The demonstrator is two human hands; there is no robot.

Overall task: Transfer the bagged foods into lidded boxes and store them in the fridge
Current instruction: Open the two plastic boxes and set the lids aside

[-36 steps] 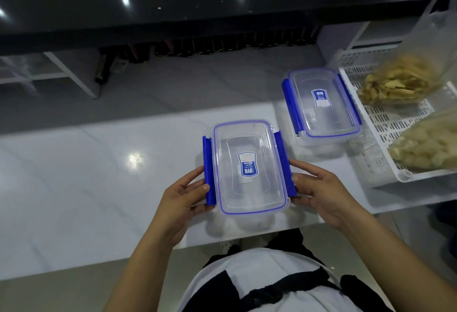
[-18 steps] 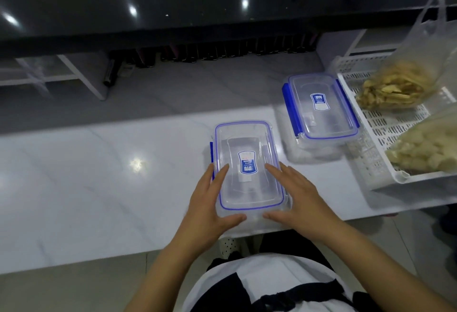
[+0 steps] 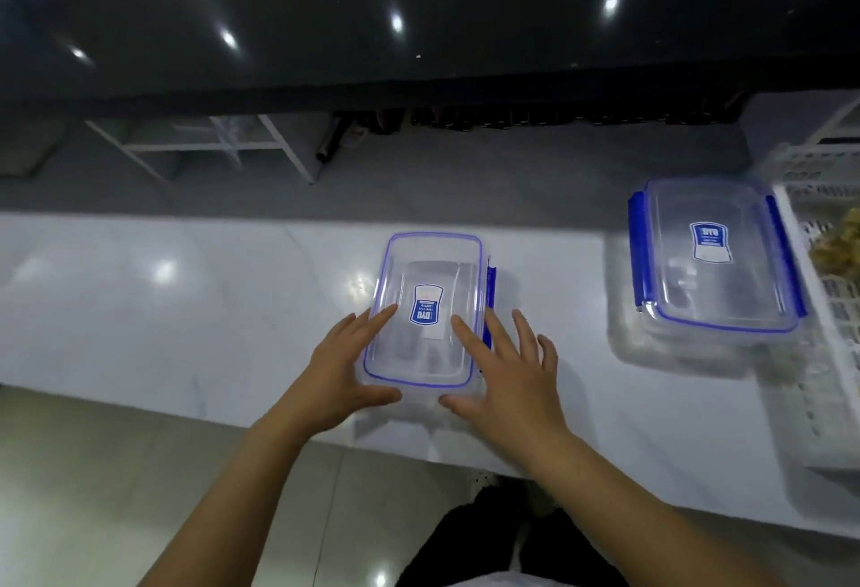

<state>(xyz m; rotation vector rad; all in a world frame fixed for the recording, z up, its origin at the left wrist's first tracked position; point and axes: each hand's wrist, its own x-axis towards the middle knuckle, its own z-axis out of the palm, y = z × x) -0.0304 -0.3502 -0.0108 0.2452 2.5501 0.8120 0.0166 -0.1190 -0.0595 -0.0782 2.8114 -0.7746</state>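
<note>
In the head view, a clear lidded box with a blue seal line and a blue label is sitting at the centre of the frame on a glossy white counter, close to the counter's near edge. The left hand is lying against the box's left side, its fingers straight and spread, the index finger resting on the lid and the thumb reaching along the near lower corner. The right hand is mirroring it on the right side, fingers straight and fanned wide, one fingertip lying on the lid near the label and the thumb touching the box's near edge; neither hand is curling round the box. A blue side clip is showing on the box's right edge, just above the right hand's fingers. At the right of the frame a second lidded box, clear with blue clips down both long sides, is resting on the counter well apart from the first. Just beside it, at the right edge of the frame, a white slotted basket is standing, with a little pale yellow food showing inside it, blurred. Across the upper frame a dark glossy surface is reflecting points of light.
</note>
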